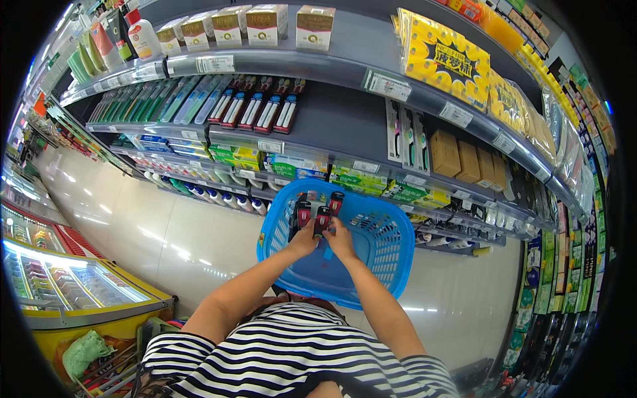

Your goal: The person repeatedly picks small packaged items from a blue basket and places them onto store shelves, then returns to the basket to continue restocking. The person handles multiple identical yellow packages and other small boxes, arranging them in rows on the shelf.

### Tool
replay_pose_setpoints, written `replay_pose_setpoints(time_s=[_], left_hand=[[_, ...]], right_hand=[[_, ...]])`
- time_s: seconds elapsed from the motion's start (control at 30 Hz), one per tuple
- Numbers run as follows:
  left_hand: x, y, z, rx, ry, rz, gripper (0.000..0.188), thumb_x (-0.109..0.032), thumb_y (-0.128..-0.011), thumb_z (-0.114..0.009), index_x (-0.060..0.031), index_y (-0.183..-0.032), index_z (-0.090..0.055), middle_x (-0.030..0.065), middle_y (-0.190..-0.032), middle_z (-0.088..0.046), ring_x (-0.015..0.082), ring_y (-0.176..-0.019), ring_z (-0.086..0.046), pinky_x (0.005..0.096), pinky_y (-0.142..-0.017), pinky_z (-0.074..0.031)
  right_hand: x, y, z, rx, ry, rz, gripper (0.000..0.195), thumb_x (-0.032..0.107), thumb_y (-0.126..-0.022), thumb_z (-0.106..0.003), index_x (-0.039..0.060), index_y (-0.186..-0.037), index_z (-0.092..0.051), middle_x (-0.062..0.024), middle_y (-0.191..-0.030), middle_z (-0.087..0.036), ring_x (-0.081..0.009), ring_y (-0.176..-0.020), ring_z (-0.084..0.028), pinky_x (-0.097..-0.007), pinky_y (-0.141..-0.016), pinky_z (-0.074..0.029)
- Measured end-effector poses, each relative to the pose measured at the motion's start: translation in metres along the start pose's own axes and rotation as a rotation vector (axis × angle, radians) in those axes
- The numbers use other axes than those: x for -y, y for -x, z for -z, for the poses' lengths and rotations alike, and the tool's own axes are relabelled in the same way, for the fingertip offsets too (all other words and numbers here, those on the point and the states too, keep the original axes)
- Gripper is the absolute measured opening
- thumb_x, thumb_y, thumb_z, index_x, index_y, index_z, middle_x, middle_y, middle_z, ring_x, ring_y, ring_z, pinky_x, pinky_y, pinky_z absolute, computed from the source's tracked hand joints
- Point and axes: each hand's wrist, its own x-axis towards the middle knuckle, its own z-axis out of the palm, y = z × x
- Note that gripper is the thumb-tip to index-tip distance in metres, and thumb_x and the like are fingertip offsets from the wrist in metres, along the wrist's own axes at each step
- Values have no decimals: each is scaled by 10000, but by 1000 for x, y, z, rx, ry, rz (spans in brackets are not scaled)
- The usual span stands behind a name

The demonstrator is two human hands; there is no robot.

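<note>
A blue plastic shopping basket (pixel 334 293) is in front of me, below the shelf fronts. Over its left half, my left hand (pixel 302 242) grips a small black-and-red hang-tab package (pixel 322 219). The fingers of my right hand (pixel 341 242) are on the same package from the other side. Several similar packages are in the basket around it, among them one at the left (pixel 304 213) and one at the upper right (pixel 336 201). My hands hide part of this group, and what is inside the packages is too small to tell.
A stocked store shelf (pixel 338 112) spans the far side, with toothbrush packs (pixel 184 102), toothpaste boxes (pixel 293 165) and yellow pouches (pixel 445 57). At lower left stands a yellow-edged display freezer (pixel 114 311), with a green bag (pixel 85 352) beside it. Pale tiled floor (pixel 199 234) surrounds the basket.
</note>
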Motion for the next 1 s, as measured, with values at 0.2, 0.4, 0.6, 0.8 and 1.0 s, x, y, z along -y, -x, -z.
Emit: replay_pose_setpoints(time_s=[0.2,0.4,0.6,0.8,1.0], left_hand=[[-3,7,9,-92,104,-99,623,-124,-844,-630,-9,-1403,-380,263,-1292,-515,410,-1173,-529,441,-963,-446],[-48,40,53,-110,182,-243,683,-174,-802,-723,-49,-1385,-390,232,-1231,-498,421,-1131,-526,439,-943,-450],[-102,51,97,-389,-61,-442,710,-149,-847,-679,41,-1418,-301,248,-1222,-440,451,-1022,-545,448,-844,-494],[-159,-1,158,-648,-320,-412,599,-146,-885,-604,-39,-1422,-360,213,-1036,-489,386,-840,-580,443,-657,-511],[-144,-86,186,-826,-693,-356,503,-191,-856,-606,-108,-1342,-505,157,-1018,-535,340,-966,-554,445,-796,-454]], right_hand=[[9,3,5,16,-49,98,333,229,-862,-716,11,-1039,-535,-173,-976,-679,-327,-887,-673,-408,-716,-517],[66,-19,58,-80,-535,48,247,257,-934,-649,40,-1012,-562,-43,-821,-618,-114,-657,-584,-263,-584,-468],[147,-62,115,-160,-827,83,254,265,-950,-630,30,-1035,-581,-39,-847,-615,-108,-658,-583,-263,-593,-471],[201,-96,121,-134,-702,196,521,221,-950,-626,13,-1370,-399,-95,-1036,-634,-156,-808,-629,-276,-677,-501],[164,-99,68,-51,-362,202,442,177,-871,-669,29,-1265,-536,-111,-973,-675,-166,-744,-625,-317,-684,-507]])
